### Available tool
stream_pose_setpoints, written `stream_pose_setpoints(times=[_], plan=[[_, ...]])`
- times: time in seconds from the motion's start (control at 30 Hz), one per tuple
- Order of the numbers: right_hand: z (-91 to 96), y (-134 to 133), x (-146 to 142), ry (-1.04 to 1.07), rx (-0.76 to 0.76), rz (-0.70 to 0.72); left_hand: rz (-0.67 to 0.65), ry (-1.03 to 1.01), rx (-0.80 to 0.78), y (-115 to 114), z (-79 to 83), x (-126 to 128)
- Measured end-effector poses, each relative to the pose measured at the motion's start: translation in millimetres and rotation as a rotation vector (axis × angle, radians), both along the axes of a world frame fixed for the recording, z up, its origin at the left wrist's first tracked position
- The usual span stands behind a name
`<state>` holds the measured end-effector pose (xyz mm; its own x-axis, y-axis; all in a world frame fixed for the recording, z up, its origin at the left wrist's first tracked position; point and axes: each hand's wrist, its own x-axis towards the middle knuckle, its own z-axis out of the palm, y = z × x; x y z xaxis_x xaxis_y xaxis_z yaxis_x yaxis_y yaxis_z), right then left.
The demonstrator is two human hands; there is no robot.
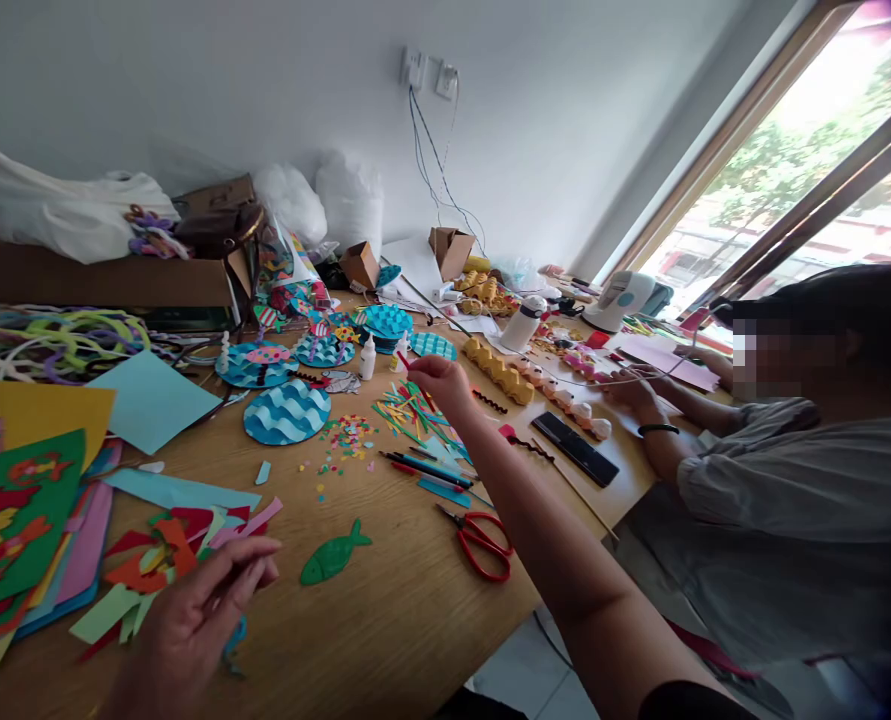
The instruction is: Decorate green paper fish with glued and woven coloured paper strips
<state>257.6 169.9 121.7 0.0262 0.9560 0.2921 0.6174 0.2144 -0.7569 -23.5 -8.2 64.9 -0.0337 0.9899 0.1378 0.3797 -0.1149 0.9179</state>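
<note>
Head view: nearest, the left hand (190,610) is showing bent fingers bunched close to the thumb, above the wooden surface (385,630); I cannot tell whether it is gripping anything. Coloured paper scraps (164,560) are lying just behind it, too jumbled for counting. One green fish cutout (330,560) is lying to its right, and farther right one pair of red-handled scissors (467,528) is resting, handles toward the near edge. Beyond, one black rectangular case (575,448) is lying near the right edge. One blue wave-patterned disc (287,410) is lying left of many small paper dots (349,432). Farther out, the right hand (439,385) is pinching one small red piece (402,363) between thumb and forefinger, near two white glue bottles (368,360). At the right, one co-worker (790,480) is keeping two hands near a pinkish sheet (674,358). Two wall sockets (446,80) are sitting farthest back.
</note>
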Motion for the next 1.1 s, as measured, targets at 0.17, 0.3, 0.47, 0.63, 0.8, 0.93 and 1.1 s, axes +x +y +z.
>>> stream_pose_setpoints(times=[0.17,0.3,0.47,0.63,0.8,0.93,1.1], plan=[[9.9,-88,-36,-0.288,0.363,0.218,-0.237,-0.277,-0.276,12,42.5,29],[-4.0,-123,-54,-0.491,0.468,0.260,-0.283,-0.536,-0.315,25,52.4,61],[-22.6,-131,-54,-0.594,0.478,0.245,-0.194,-0.593,-0.218,38,43.3,78],[-20.8,-144,-49,-0.443,0.407,0.306,-0.194,-0.416,-0.178,47,40.3,66],[-19.2,-144,-35,0.101,0.085,0.225,-0.347,-0.304,-0.276,52,49.2,46],[-22.6,-140,-38,0.393,-0.162,0.357,-0.447,-0.249,-0.292,53,55.0,43],[-27.4,-146,-59,0.586,-0.407,0.548,-0.512,-0.205,-0.276,57,47.5,44]])
